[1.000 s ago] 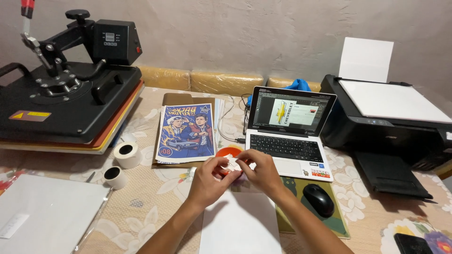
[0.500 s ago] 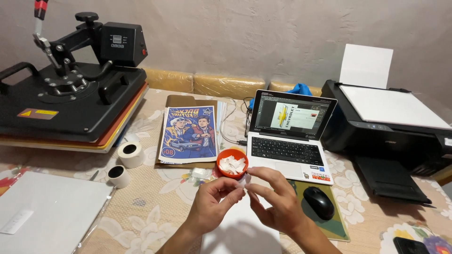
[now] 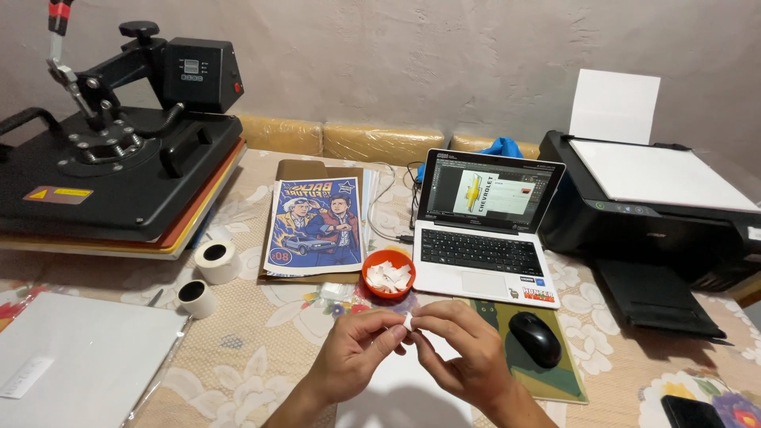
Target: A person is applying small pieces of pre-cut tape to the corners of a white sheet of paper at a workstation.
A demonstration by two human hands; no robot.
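Observation:
My left hand (image 3: pixel 357 349) and my right hand (image 3: pixel 456 349) meet low in the middle of the view, fingertips pinched together on a small white scrap (image 3: pixel 408 321). Both hands hover over a white sheet (image 3: pixel 400 400) lying on the table. Just beyond the fingertips stands a small orange bowl (image 3: pixel 388 277) filled with several similar white scraps. A little clear packet (image 3: pixel 336 292) lies left of the bowl.
An open laptop (image 3: pixel 483 234) sits right of the bowl, with a black mouse (image 3: pixel 535 338) on its pad. A black printer (image 3: pixel 658 210) is at the right, a heat press (image 3: pixel 111 158) at the left. Two tape rolls (image 3: pixel 216 261), a printed poster (image 3: pixel 317 226) and a white panel (image 3: pixel 71 357) lie nearby.
The hands have drawn back from the orange bowl toward me and lower in view, still pinching the white scrap; the bowl now stands fully uncovered.

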